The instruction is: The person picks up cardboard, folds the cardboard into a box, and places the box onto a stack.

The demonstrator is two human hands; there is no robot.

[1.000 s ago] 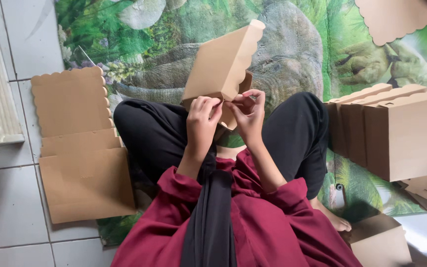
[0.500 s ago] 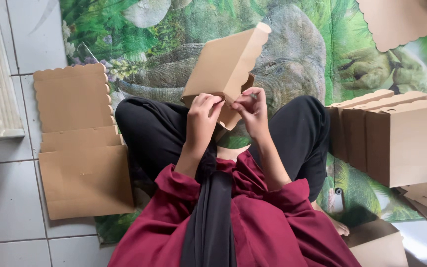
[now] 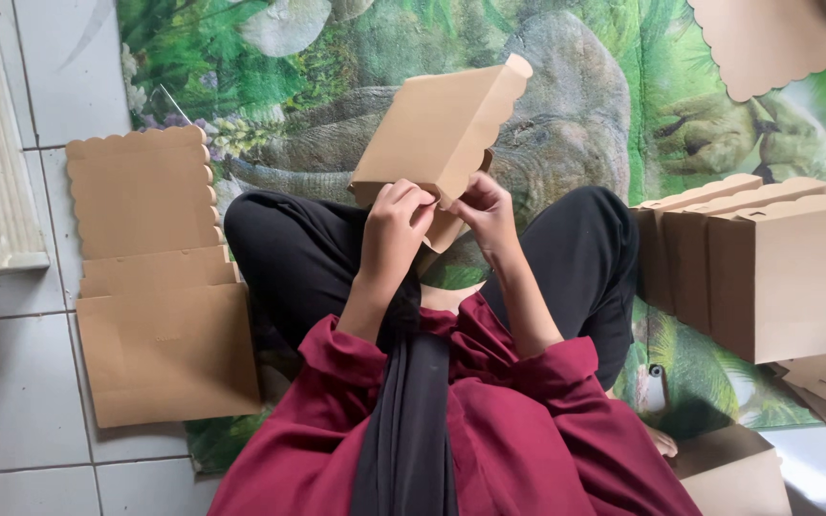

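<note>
Holding a brown scalloped cardboard box [image 3: 442, 134] over my lap, I pinch its bottom flap with my left hand [image 3: 394, 229] and right hand [image 3: 488, 215].

bright even daylight | soft shadows | sharp | no glare

A white tiled floor [image 3: 11, 382] carries a green jungle-print mat [image 3: 662, 86] spread across the far side. Flat brown cardboard blanks [image 3: 150, 277] with scalloped edges lie at left — half on tile, half on mat. Folded brown boxes [image 3: 776, 268] stand together at right, another blank [image 3: 767, 38] far right.
</note>
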